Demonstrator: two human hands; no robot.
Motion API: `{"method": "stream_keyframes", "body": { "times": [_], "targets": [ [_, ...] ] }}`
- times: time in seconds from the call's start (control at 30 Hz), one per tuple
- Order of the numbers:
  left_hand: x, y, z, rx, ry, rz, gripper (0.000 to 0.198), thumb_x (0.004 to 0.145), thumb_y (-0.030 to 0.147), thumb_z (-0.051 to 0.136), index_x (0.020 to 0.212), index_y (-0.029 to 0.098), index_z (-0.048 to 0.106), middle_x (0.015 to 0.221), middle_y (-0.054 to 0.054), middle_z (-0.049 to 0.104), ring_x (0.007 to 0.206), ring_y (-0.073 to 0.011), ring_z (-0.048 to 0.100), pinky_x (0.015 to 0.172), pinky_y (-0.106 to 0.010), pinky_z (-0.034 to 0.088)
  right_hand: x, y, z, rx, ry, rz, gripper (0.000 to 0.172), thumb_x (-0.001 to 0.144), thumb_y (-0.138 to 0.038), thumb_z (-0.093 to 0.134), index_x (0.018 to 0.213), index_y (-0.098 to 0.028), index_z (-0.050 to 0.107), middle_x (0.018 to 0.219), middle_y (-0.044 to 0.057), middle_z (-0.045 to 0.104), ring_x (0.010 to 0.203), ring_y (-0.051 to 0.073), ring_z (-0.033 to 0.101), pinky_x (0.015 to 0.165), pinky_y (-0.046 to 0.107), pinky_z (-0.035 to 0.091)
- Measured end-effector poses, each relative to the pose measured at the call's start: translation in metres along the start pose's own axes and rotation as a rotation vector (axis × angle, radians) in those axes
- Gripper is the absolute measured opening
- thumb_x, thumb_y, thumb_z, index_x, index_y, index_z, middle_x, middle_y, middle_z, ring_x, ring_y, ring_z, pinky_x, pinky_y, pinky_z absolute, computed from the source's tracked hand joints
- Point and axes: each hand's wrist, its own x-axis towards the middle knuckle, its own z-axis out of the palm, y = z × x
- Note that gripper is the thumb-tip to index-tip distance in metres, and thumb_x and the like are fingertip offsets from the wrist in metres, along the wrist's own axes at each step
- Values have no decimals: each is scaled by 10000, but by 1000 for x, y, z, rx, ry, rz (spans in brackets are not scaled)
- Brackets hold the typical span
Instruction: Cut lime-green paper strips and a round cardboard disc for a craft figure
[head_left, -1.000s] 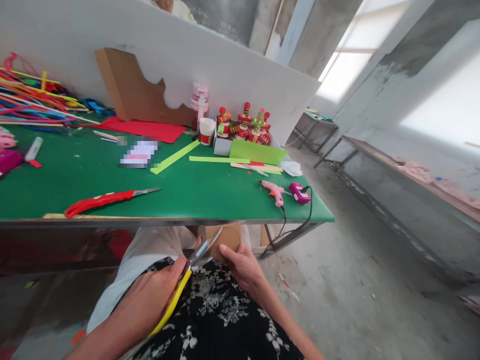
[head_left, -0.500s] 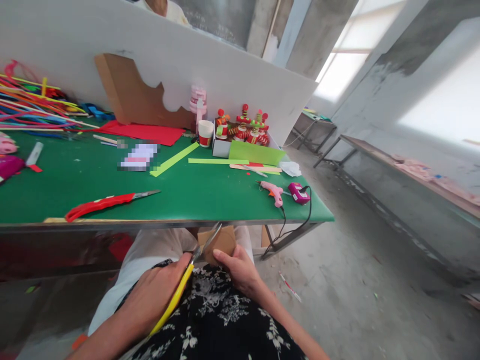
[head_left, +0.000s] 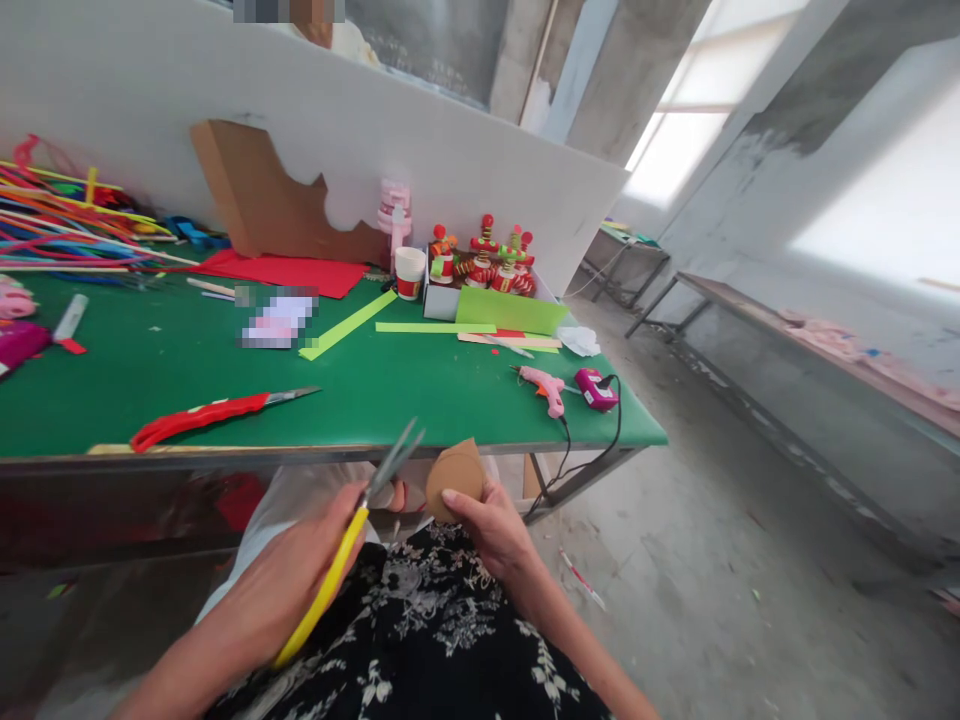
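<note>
My left hand [head_left: 322, 545] is closed around the yellow handles of a pair of scissors [head_left: 324, 600]. Their metal blades point up and to the right, slightly parted, near the table's front edge. Between the thumb and fingers of my right hand [head_left: 491, 525] is a small piece of brown cardboard [head_left: 455, 478]. Its left side is rounded, a corner sticks out at the top right, and a curved line shows on it. The blades are apart from the cardboard, to its left. Both hands are above my lap, just in front of the table.
On the green table [head_left: 420, 385] lie red-handled scissors [head_left: 217, 412], a pink glue gun [head_left: 544, 388] with a cable, and green paper strips [head_left: 435, 328]. Behind are a paper cup [head_left: 409, 272], a box of red figures [head_left: 442, 303], cut cardboard [head_left: 262, 210] and colourful pipe cleaners [head_left: 67, 225].
The scissors have moved left, off the cardboard they were across. The cardboard has turned and risen a little in my right hand; its left side now shows a rounded edge.
</note>
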Motion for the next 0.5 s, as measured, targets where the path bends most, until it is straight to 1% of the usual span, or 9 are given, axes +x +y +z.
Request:
{"method": "stream_keyframes", "body": {
  "times": [0.07, 0.17, 0.27, 0.37, 0.47, 0.5],
  "targets": [
    [0, 9, -4, 51, -79, -2, 425, 956, 376, 279, 1328, 260, 449, 888, -42, 709, 802, -230, 660, 757, -301, 475, -1, 0, 1, 21, 0, -10, 414, 574, -300, 895, 933, -196, 717, 867, 22, 743, 714, 143, 672, 703, 247, 528],
    [-1, 21, -5, 157, -150, -53, 413, 921, 350, 297, 1224, 238, 554, 899, -92, 720, 844, -294, 680, 803, -379, 470, -3, 2, 0, 44, -5, -2, 422, 564, -305, 910, 924, -192, 721, 862, 26, 748, 734, 153, 677, 723, 259, 526],
    [0, 31, -5, 176, -233, -91, 436, 898, 322, 322, 1253, 209, 547, 976, -135, 727, 892, -328, 692, 820, -415, 480, -5, 6, -2, 62, -20, 18, 418, 550, -317, 924, 895, -183, 730, 857, 27, 751, 733, 146, 672, 719, 247, 520],
    [2, 38, -7, 183, -279, -99, 472, 903, 280, 289, 1295, 156, 521, 1012, -173, 723, 950, -336, 696, 848, -429, 493, -6, 10, -3, 73, -39, 37, 432, 541, -331, 933, 893, -174, 736, 838, 26, 755, 717, 138, 672, 726, 241, 519],
    [4, 41, -7, 196, -268, -74, 511, 868, 191, 295, 1331, 147, 506, 1116, -195, 715, 995, -321, 699, 865, -432, 505, -7, 12, -3, 61, -47, 37, 425, 557, -342, 928, 900, -184, 733, 803, 15, 753, 704, 142, 678, 744, 255, 524],
    [5, 41, -7, 199, -263, -66, 528, 852, 169, 306, 1342, 147, 500, 1123, -194, 717, 995, -313, 701, 864, -428, 509, -7, 12, -3, 57, -48, 31, 419, 562, -342, 926, 900, -189, 731, 799, 13, 753, 703, 144, 680, 749, 260, 525]
  ]
}}
